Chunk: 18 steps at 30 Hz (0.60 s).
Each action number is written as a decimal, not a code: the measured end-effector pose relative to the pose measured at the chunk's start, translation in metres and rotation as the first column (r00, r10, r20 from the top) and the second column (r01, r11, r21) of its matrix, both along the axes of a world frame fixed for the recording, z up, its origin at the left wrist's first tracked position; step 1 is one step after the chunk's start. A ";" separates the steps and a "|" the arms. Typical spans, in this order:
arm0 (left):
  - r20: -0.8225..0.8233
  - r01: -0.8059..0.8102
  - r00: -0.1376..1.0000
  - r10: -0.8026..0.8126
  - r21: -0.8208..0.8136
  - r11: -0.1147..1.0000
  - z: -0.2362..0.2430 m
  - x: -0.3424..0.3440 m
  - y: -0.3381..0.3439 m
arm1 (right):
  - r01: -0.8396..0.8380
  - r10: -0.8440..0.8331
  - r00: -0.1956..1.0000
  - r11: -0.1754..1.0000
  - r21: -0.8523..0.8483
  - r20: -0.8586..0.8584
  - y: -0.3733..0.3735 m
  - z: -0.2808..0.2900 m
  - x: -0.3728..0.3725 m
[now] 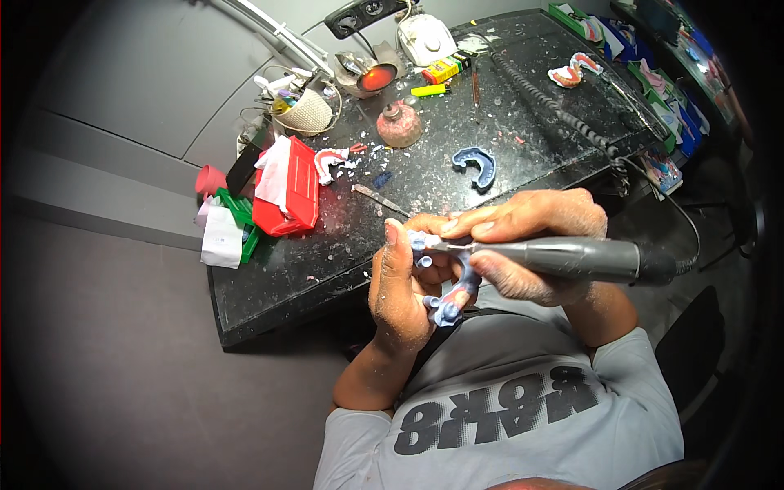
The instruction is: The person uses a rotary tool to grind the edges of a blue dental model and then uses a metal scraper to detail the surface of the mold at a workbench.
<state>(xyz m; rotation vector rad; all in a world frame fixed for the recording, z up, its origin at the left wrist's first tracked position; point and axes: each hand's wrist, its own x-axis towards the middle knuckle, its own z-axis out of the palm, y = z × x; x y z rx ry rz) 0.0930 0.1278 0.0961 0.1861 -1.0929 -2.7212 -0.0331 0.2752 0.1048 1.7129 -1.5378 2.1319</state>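
Seemingly, the blue mould (468, 282) is being trimmed beyond the near edge of the desk (269, 286), pinched by the left hand's fingers (397, 253); the grinder (580, 259), pinched by the right hand (545, 219), should next be guided lightly.

Bench (269, 286): box (302, 196) left, round jar (400, 126) mid, denture model (565, 77) far right.
I see left hand (395, 290) and right hand (545, 216) near, horseshoe piece (487, 170) beyond them, lighter (430, 90) behind round jar.

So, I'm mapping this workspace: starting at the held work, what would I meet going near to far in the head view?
Curved blue-grey piece in the left hand, blue horseshoe-shaped piece, pink-stained round bottle, yellow-green lighter, white device.
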 end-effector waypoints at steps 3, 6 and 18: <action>-0.148 0.055 0.986 -0.076 -0.136 0.989 -0.014 -0.003 -0.010 | 0.202 -0.184 0.961 0.977 -0.067 0.204 -0.002 -0.013 -0.017; -0.195 -0.132 0.979 0.065 -0.358 0.924 -0.029 -0.009 -0.024 | 0.359 -0.517 0.793 0.823 0.440 0.321 0.011 -0.015 -0.069; -0.183 -0.391 0.920 0.345 -0.391 0.833 -0.071 -0.010 -0.060 | 0.526 -0.435 0.744 -0.089 0.846 -0.508 0.014 -0.056 -0.174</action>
